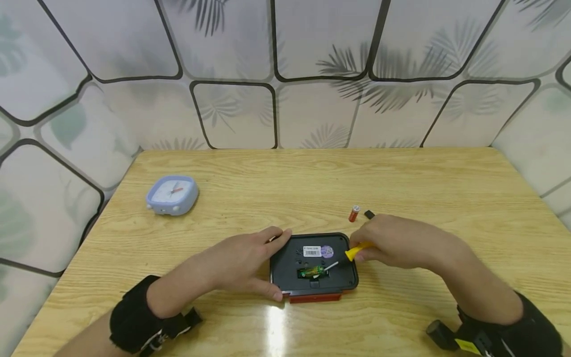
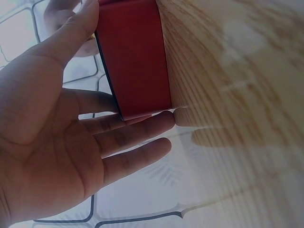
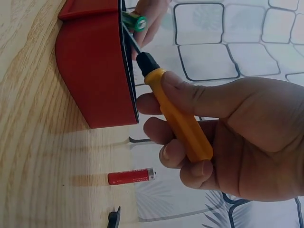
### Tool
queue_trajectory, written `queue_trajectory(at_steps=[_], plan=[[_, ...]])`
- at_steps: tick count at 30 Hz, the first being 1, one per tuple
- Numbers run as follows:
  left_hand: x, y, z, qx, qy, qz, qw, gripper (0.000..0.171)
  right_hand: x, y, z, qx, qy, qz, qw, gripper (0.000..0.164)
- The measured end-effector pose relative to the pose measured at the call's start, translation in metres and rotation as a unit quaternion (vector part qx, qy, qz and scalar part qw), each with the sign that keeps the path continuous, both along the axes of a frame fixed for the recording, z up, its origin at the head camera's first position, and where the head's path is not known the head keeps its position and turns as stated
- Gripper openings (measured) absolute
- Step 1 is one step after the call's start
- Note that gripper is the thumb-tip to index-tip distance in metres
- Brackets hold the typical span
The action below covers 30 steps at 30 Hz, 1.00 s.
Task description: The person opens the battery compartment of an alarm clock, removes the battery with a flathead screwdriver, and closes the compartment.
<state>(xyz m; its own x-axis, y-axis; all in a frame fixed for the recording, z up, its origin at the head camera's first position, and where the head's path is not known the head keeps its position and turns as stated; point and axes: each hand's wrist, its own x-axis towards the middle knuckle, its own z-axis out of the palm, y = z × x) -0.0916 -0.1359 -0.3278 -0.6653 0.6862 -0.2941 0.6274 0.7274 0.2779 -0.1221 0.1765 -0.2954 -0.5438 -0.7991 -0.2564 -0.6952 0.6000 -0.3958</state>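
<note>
A red box (image 3: 97, 71) lies with its black panel (image 1: 285, 263) facing up. My left hand (image 1: 245, 262) holds its left end, thumb at the near edge and fingers at the far edge. In my right hand (image 1: 401, 242) I grip a screwdriver (image 3: 183, 118) with a yellow handle. Its metal shaft reaches the green battery (image 1: 311, 271) in the panel's compartment. One end of that battery (image 3: 137, 23) stands out above the panel in the right wrist view. A red battery (image 1: 354, 213) stands upright beyond the box, beside a small black piece (image 1: 369, 214).
A light blue clock (image 1: 172, 195) sits at the back left of the wooden table (image 1: 250, 188). A white label (image 1: 312, 251) and several small dark bits (image 1: 300, 252) are on the panel. Patterned walls (image 1: 312, 114) rise behind the table.
</note>
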Motion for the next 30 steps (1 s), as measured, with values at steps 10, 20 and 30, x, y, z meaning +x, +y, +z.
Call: queue_trajectory(at_steps=[10, 20, 30], plan=[[0.000, 0.000, -0.001, 0.000, -0.001, 0.002, 1.0000, 0.111, 0.002, -0.005, 0.000, -0.029, 0.019, 0.013, 0.999, 0.007], [0.000, 0.000, -0.001, -0.001, 0.003, -0.001, 1.0000, 0.110, 0.003, -0.009, -0.003, -0.049, 0.047, 0.013, 0.998, 0.005], [0.000, 0.000, -0.001, -0.001, 0.002, -0.001, 1.0000, 0.111, 0.007, -0.014, -0.003, -0.036, 0.101, -0.007, 0.994, 0.005]])
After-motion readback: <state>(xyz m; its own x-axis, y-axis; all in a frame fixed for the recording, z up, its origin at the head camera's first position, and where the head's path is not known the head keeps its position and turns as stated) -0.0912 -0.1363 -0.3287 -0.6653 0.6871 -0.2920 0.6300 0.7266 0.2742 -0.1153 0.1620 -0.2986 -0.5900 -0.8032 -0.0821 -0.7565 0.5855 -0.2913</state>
